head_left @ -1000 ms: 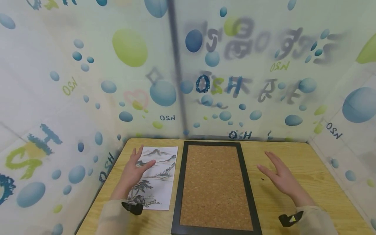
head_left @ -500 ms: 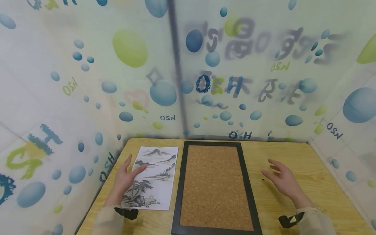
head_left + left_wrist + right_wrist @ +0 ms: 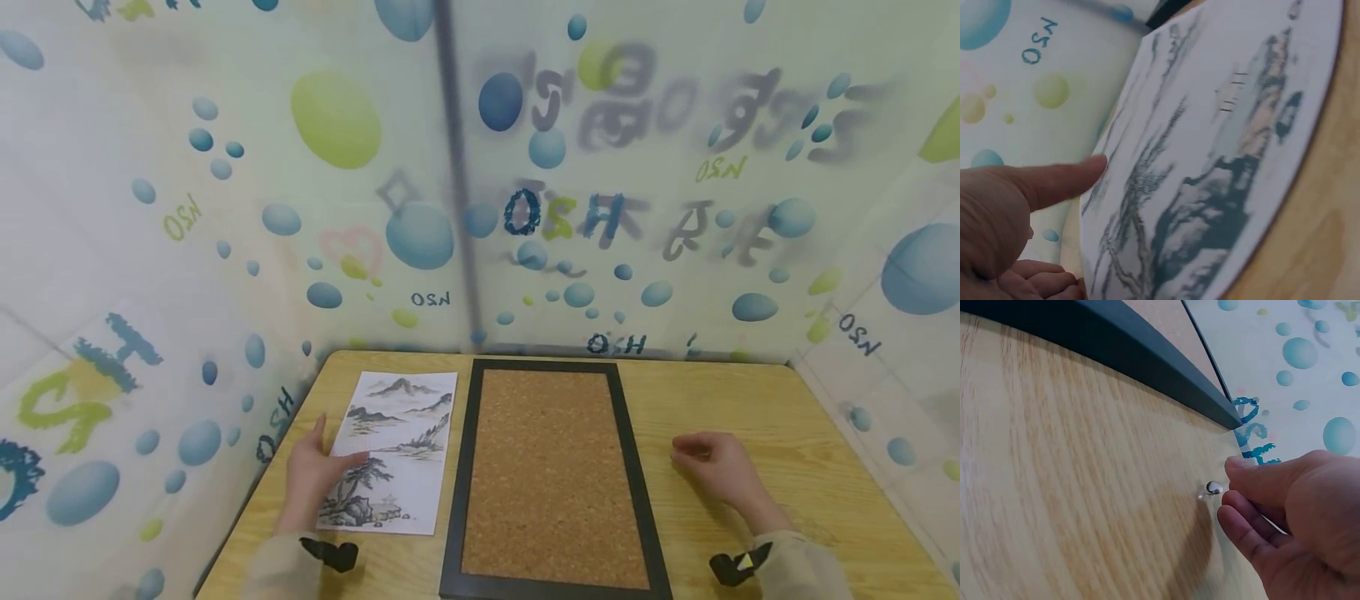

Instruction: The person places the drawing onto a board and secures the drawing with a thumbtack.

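Note:
My left hand (image 3: 311,471) is at the left edge of a paper sheet (image 3: 415,483) printed with an ink landscape. In the left wrist view its thumb (image 3: 1066,182) points straight across the picture, with the other fingers low by the sheet's edge. To the right of a black-framed cork board (image 3: 551,475), my right hand (image 3: 716,471) is low over the table, fingers bent. A small shiny thumbtack (image 3: 1214,487) lies on the wood right at the right thumb and fingertips, which stand apart; in the head view the fingers hide it.
A wood-grain table (image 3: 712,392) carries the sheet and the board side by side. Pale curtains (image 3: 360,208) with blue and green bubble prints enclose the back and both sides. The board's raised black frame (image 3: 1116,347) runs close beside the right hand.
My right hand has lowered and its fingers have bent in over the thumbtack. My left hand has drawn back toward me and left, uncovering more of the sheet. The board and sheet stay in place.

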`<state>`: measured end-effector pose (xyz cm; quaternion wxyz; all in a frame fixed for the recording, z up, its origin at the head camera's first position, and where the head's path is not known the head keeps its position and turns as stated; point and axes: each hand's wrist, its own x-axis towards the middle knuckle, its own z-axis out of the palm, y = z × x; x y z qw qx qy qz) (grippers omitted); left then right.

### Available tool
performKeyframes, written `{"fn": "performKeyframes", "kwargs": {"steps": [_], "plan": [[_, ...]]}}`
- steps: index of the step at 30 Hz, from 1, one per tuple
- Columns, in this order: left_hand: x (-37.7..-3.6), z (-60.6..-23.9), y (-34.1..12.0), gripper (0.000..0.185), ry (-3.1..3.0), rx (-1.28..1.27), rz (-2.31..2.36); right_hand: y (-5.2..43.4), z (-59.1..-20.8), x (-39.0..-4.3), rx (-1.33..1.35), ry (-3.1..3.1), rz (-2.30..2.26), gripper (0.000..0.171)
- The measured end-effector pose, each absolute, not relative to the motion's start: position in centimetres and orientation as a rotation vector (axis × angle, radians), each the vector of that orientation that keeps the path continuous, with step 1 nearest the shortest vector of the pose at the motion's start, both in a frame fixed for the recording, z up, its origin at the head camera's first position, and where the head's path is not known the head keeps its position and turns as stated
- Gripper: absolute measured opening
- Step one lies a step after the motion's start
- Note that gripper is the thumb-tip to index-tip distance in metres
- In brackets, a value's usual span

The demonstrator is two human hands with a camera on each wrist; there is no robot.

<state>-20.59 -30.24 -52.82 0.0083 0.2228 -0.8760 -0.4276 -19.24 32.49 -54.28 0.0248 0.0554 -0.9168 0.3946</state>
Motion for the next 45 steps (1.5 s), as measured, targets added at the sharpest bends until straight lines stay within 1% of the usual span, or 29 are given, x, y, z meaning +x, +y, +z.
{"fn": "performKeyframes", "kwargs": {"steps": [8,17,24,31,38,45], "plan": [[-20.1,-53.2,-29.9,0.111,-2.741,0.708,-1.264,32.2,-54.1,-19.4,0.135,-2.868,1.188,0.015],[-19.9,-53.3,-29.8,0.098,-2.680,0.748,-1.319,31.9,-54.5,-19.8,0.144,-2.878,1.071,0.006],[-19.9,-53.6,-30.3,0.078,-2.571,0.810,-1.379,31.8,-54.6,-19.8,0.137,-2.872,1.064,0.005],[-20.2,-54.2,-30.8,0.063,-2.521,0.850,-1.414,32.0,-54.8,-19.8,0.125,-2.868,1.069,0.005],[-20.3,-54.6,-31.2,0.037,-2.513,0.863,-1.370,31.9,-54.7,-19.8,0.103,-2.864,1.065,0.006],[-20.6,-54.3,-31.3,0.029,-2.475,0.900,-1.444,31.9,-54.6,-19.7,0.046,-2.852,1.091,0.007]]}}
